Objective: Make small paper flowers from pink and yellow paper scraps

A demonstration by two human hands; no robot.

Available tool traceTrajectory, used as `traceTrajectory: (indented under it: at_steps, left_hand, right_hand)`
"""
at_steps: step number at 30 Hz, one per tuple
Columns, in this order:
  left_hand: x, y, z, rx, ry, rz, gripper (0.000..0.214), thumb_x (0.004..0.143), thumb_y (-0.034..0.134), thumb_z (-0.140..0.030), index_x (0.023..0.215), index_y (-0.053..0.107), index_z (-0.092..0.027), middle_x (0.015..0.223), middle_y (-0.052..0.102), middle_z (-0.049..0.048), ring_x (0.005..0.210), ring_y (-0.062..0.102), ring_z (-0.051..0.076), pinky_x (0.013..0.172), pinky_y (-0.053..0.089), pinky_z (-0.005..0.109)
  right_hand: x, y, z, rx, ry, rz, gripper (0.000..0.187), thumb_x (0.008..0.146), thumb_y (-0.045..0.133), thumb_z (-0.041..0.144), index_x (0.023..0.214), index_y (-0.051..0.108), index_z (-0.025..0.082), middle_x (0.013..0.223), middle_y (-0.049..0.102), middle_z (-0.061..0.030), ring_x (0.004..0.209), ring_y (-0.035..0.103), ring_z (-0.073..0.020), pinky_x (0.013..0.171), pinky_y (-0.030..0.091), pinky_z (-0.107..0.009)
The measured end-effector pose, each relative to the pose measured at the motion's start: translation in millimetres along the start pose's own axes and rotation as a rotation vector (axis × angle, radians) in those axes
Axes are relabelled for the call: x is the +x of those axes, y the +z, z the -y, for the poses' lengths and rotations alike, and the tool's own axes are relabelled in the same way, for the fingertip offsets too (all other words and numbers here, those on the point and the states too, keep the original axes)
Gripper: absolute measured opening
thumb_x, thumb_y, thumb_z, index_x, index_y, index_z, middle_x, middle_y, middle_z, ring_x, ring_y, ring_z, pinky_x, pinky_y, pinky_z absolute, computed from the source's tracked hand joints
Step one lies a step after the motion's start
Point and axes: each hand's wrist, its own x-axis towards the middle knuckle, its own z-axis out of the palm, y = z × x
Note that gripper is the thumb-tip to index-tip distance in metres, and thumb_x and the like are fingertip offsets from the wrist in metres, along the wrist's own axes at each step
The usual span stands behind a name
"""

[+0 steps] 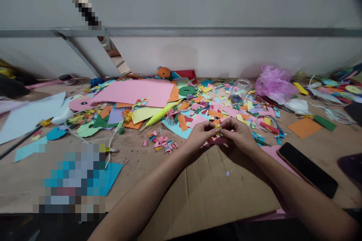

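My left hand (204,133) and my right hand (236,131) meet above the far edge of a cardboard sheet (209,192). Between their pinched fingertips is a small yellow paper piece (217,126); the fingers cover most of it. Both hands are closed on it, thumbs towards each other. Just beyond them spreads a heap of coloured paper scraps (223,111). A smaller pile of pink, orange and blue snippets (165,143) lies left of my left hand.
A black phone (308,169) rests right of the cardboard. Behind the scraps stand a clear jar (240,91) and a crumpled pink plastic bag (274,83). Large pink paper (135,92) and a yellow-green yarn bundle (162,114) lie to the left. A white partition (220,3) closes off the back.
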Motion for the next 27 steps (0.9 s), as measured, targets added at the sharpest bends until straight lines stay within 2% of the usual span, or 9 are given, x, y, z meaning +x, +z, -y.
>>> traceTrajectory:
  at_steps: [5,11,14,17,20,23,27]
  left_hand:
    - [-1,-0.5,1,-0.032,-0.003,-0.046,0.036,0.070,0.076,-0.045,0.076,0.060,-0.014,0.067,0.056,-0.0009,0.055,0.051,0.009,0.049,0.040,0.021]
    - [-1,0.7,2,-0.077,0.001,-0.045,0.036,0.068,0.079,-0.044,0.074,0.061,-0.014,0.068,0.057,-0.0002,0.058,0.052,0.009,0.051,0.040,0.021]
    - [-1,1.7,1,-0.069,0.013,-0.048,0.038,0.064,0.081,-0.045,0.071,0.061,-0.014,0.067,0.057,-0.0004,0.057,0.051,0.008,0.052,0.041,0.021]
    - [-2,2.3,-2,-0.102,-0.023,-0.060,0.039,0.064,0.082,-0.046,0.072,0.061,-0.014,0.065,0.057,-0.0008,0.055,0.051,0.008,0.050,0.040,0.020]
    - [-5,2.2,-5,-0.151,-0.101,-0.111,0.037,0.065,0.082,-0.044,0.077,0.062,-0.015,0.066,0.060,-0.0006,0.054,0.053,0.009,0.049,0.040,0.020]
    - [-6,1.7,-7,-0.159,-0.164,-0.159,0.036,0.065,0.083,-0.043,0.078,0.062,-0.016,0.067,0.061,-0.0004,0.053,0.054,0.009,0.048,0.040,0.019]
    - [-7,1.1,-8,-0.166,-0.151,-0.157,0.037,0.062,0.084,-0.043,0.075,0.062,-0.015,0.065,0.061,-0.0006,0.052,0.052,0.008,0.047,0.039,0.019]
  right_hand:
    - [0,-1,1,0.056,0.033,0.033,0.026,0.075,0.078,0.042,0.085,0.068,0.020,0.079,0.067,-0.0023,0.067,0.059,-0.0169,0.060,0.045,-0.030]
    - [1,-4,-2,-0.094,-0.008,0.079,0.030,0.080,0.072,0.048,0.072,0.066,0.020,0.068,0.062,-0.0019,0.062,0.054,-0.0168,0.058,0.040,-0.031]
    - [2,-5,-4,-0.158,-0.055,0.082,0.029,0.084,0.068,0.045,0.071,0.064,0.020,0.068,0.061,-0.0014,0.062,0.053,-0.0168,0.058,0.040,-0.031]
    - [2,-5,-3,-0.245,-0.120,0.069,0.024,0.086,0.066,0.039,0.071,0.063,0.020,0.069,0.062,-0.0010,0.064,0.054,-0.0165,0.060,0.041,-0.030]
    - [1,-5,-2,-0.253,-0.203,0.058,0.012,0.086,0.067,0.032,0.088,0.067,0.021,0.086,0.069,-0.0031,0.076,0.062,-0.0187,0.067,0.047,-0.031]
    - [-1,-5,-1,-0.298,-0.346,0.088,0.014,0.088,0.066,0.023,0.102,0.068,0.024,0.099,0.070,-0.0045,0.090,0.065,-0.0206,0.077,0.050,-0.033]
    - [-1,-5,-3,-0.437,-0.501,0.111,0.012,0.092,0.064,0.020,0.099,0.071,0.026,0.098,0.069,-0.0051,0.090,0.064,-0.0211,0.079,0.049,-0.034]
